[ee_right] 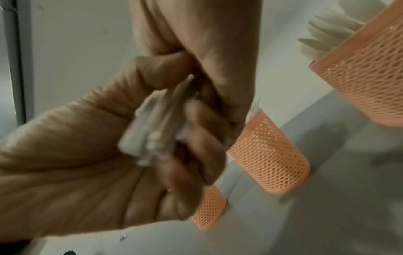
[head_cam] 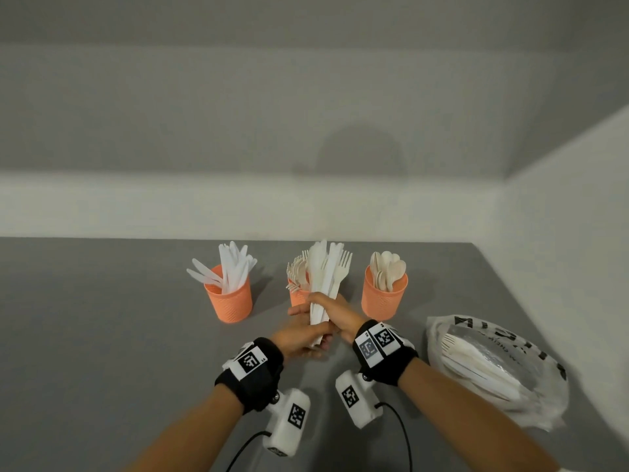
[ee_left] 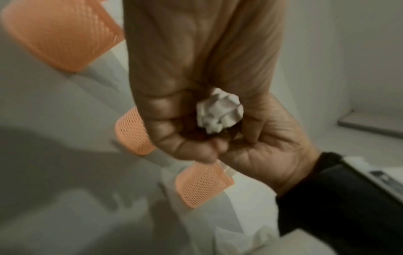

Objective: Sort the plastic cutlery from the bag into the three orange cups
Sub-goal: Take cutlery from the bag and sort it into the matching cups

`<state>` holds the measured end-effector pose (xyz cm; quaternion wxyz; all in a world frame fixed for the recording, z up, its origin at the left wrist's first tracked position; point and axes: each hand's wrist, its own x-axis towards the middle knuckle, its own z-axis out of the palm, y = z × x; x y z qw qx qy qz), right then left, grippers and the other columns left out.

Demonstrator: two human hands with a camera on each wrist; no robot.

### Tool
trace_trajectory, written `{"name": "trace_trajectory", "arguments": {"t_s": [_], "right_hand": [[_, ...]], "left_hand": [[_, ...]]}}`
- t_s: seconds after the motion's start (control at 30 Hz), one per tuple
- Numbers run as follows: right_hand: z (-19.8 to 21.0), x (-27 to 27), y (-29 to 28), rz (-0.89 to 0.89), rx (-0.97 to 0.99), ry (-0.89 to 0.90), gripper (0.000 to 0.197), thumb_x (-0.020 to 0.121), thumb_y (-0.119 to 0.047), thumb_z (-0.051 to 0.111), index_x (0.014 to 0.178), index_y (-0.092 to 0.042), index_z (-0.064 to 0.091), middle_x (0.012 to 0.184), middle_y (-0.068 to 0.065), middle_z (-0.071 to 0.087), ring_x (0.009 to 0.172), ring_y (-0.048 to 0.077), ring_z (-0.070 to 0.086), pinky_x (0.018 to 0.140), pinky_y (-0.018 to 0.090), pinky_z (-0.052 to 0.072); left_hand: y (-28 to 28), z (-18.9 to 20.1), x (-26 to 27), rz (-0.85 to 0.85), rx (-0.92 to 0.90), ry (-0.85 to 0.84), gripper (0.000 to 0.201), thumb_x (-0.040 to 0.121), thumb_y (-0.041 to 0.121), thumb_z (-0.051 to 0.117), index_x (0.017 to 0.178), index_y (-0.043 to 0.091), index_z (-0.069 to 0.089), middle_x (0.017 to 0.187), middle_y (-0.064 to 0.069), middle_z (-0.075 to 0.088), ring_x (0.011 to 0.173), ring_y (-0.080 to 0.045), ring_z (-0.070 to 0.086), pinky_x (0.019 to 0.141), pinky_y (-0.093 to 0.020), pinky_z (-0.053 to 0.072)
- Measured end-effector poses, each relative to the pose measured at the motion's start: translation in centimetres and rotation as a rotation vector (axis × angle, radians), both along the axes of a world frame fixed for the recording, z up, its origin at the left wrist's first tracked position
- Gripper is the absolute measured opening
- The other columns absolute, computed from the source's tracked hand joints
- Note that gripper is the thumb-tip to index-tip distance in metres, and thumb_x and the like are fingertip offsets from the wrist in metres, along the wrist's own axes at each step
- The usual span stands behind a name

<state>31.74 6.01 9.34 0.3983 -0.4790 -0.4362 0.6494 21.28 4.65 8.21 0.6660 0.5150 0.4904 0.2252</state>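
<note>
Grey tabletop against a pale wall. Both hands hold one upright bundle of cutlery, off-white knives and a fork fanning out on top, in front of the middle cup. Left hand curls round the handle ends, right hand wraps just above. Knives fill the left cup, spoons the right cup. Bag lies right, more cutlery inside.
</note>
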Motion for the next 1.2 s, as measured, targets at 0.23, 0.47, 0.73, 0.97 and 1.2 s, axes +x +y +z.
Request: {"name": "trace_trajectory", "arguments": {"t_s": [0.23,0.47,0.73,0.97,1.2], "right_hand": [[-1.4,0.6,1.3,-0.256,0.040,0.003,0.017,0.086,0.005,0.050,0.084,-0.009,0.060,0.046,0.000,0.046,0.031,0.007,0.040,0.037,0.017,0.035],[-1.3,-0.2,0.2,-0.025,-0.059,0.005,0.017,0.090,-0.002,0.049,0.083,-0.015,0.057,0.043,-0.006,0.045,0.031,0.007,0.036,0.037,0.014,0.030],[-0.8,-0.1,-0.3,0.052,0.033,-0.128,0.015,0.090,-0.014,0.059,0.076,-0.016,0.053,0.048,-0.005,0.045,0.036,0.007,0.040,0.039,0.019,0.036],[-0.8,0.8,-0.6,-0.087,-0.008,0.077,0.023,0.091,-0.036,0.054,0.082,-0.016,0.060,0.057,-0.001,0.051,0.042,0.008,0.045,0.042,0.019,0.039],[-1.0,1.1,-0.2,-0.139,0.020,0.062,0.024,0.090,-0.037,0.056,0.086,-0.012,0.058,0.057,-0.001,0.054,0.042,0.009,0.048,0.042,0.021,0.041]], "left_hand": [[2.1,1.0,-3.0,0.229,0.255,0.151,0.012,0.091,0.018,0.056,0.099,0.010,0.055,0.083,-0.002,0.058,0.066,-0.010,0.053,0.055,-0.017,0.043],[4.3,3.2,-2.5,0.430,0.547,0.021,0.018,0.089,0.010,0.059,0.105,0.004,0.061,0.067,0.001,0.053,0.051,-0.004,0.047,0.045,-0.006,0.038],[5.8,3.2,-1.6,0.484,0.494,0.035,0.020,0.084,0.017,0.067,0.069,0.011,0.054,0.058,-0.002,0.047,0.045,-0.009,0.043,0.043,-0.014,0.039],[5.9,3.2,-1.7,0.522,0.320,-0.178,0.014,0.089,0.014,0.059,0.079,0.007,0.052,0.065,-0.010,0.051,0.037,-0.005,0.050,0.045,-0.018,0.049],[4.9,2.5,-0.5,0.415,0.282,-0.218,0.013,0.091,0.014,0.056,0.095,0.003,0.061,0.079,-0.010,0.062,0.059,-0.013,0.056,0.052,-0.017,0.051]]}}
